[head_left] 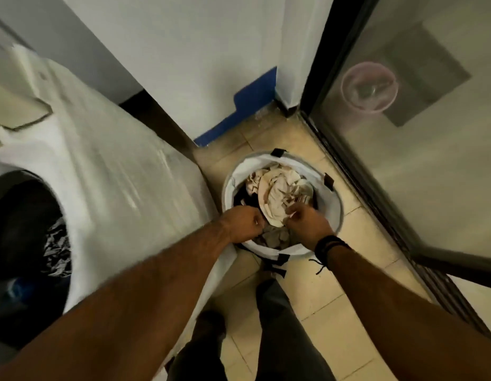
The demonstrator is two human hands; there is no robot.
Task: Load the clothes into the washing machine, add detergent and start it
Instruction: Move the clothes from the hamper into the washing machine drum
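Both hands reach down into a round white laundry basket (336, 207) on the tiled floor (315, 303), just beside the washing machine (106, 171). The left hand (245, 224) and the right hand (307, 222) each have fingers curled into a crumpled cream cloth (280, 193) — a bunched heap with no clear long axis. The machine's drum (27, 243) stands open — dark clothes lie inside.
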